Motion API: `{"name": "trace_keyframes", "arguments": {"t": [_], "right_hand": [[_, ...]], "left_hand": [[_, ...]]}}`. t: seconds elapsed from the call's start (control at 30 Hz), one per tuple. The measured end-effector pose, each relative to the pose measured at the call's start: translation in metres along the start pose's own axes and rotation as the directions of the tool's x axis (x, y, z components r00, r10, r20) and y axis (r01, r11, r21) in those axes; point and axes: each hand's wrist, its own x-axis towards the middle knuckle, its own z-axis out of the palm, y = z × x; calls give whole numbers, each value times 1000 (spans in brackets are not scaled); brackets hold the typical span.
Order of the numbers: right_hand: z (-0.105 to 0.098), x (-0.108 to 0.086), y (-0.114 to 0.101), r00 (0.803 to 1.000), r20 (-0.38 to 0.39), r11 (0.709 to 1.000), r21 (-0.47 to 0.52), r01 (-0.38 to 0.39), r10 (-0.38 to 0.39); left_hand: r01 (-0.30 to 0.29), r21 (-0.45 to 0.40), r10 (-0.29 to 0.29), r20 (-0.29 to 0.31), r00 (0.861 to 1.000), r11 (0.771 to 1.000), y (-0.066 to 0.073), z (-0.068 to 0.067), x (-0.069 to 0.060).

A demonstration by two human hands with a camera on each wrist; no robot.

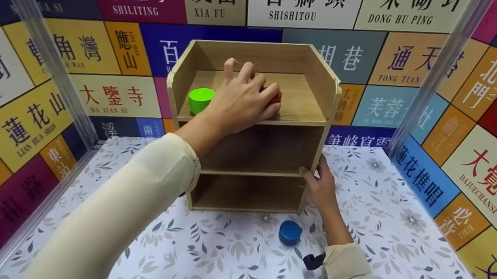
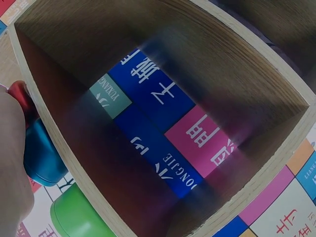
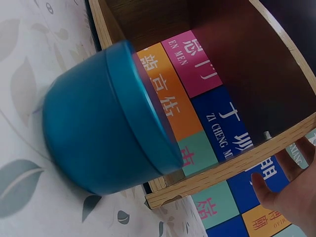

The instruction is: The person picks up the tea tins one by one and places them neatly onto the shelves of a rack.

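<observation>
A three-level wooden shelf [image 1: 253,173] stands on the table. Over its top board, my left hand [image 1: 244,96] has fingers and thumb about a small red round tin [image 1: 279,97], mostly hidden by the hand. To the left of that hand sits a green tin [image 1: 201,101]. In the left wrist view a blue tin [image 2: 43,153] shows between the red and green ones; the head view hides it behind the hand. My right hand [image 1: 324,187] is at the shelf's right side panel, its fingers fairly straight along the outside and its thumb by the front edge.
Another blue lidded tin [image 1: 290,232] stands on the leaf-patterned tablecloth [image 1: 224,259], in front of the shelf's right corner and near my right forearm. Walls with coloured sign panels [image 1: 122,91] enclose the back and sides. A black strap piece [image 1: 313,261] sits at the right cuff.
</observation>
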Motion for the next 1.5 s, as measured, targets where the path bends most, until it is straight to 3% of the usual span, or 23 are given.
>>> {"name": "trace_keyframes", "arguments": {"t": [0.17,0.43,0.73,0.97,1.07,1.2,1.37,1.5], "right_hand": [[0,-7,-19,1000,6,1000,3,3,-3],[0,3,12,1000,-7,1000,7,23,-23],[-1,-11,-26,999,16,999,37,27,-28],[0,-11,-25,1000,9,999,38,28,-28],[0,-11,-24,1000,7,999,33,30,-30],[0,-11,-24,1000,6,999,29,31,-31],[0,-11,-25,1000,3,999,34,26,-26],[0,-11,-24,1000,3,999,27,18,-18]], "left_hand": [[3,11,-3,24,1000,1000,1,0,-1],[5,15,-5,47,999,1000,2,1,-2],[13,12,-13,65,998,1000,3,1,-3],[28,-3,-28,61,998,1000,3,1,-4],[34,-2,-34,24,999,999,3,0,-4],[39,19,-37,-97,995,999,5,-1,-4],[27,59,-10,-270,963,998,16,-2,-5],[-21,86,49,-342,939,996,27,-3,-7]]}}
